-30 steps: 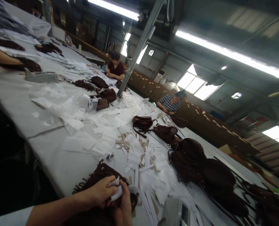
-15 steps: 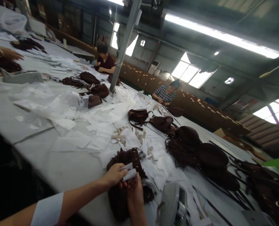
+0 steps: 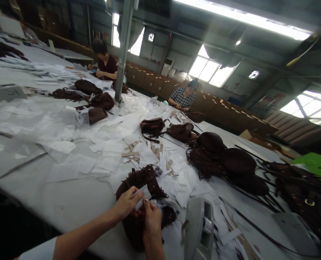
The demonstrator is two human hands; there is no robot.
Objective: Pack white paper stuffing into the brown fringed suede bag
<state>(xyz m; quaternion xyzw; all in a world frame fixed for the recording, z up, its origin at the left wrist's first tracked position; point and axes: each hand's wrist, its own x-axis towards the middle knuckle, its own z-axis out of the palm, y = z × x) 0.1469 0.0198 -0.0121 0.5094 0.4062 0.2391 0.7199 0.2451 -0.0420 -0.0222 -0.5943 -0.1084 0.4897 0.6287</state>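
A dark brown fringed bag (image 3: 133,231) lies on the table right in front of me. Over it, my left hand (image 3: 129,203) is closed on a small piece of white wrapping paper (image 3: 142,196), which looks folded or rolled. My right hand (image 3: 152,218) has its fingertips pinched together at the paper's lower right side. Whatever the paper covers is hidden by my fingers. Clear plastic and a round metal eyelet show on the bag just right of my right hand.
A grey tape dispenser (image 3: 200,227) stands close on the right. Paper scraps (image 3: 138,153) and thin white sheets (image 3: 65,171) litter the table. Several brown bags (image 3: 238,160) lie to the right. A metal post (image 3: 122,54) rises farther back, and two people work across the table.
My view has swung slightly right and down. My right hand's fingers have risen onto the white paper and now pinch at it, while my left hand keeps its hold.
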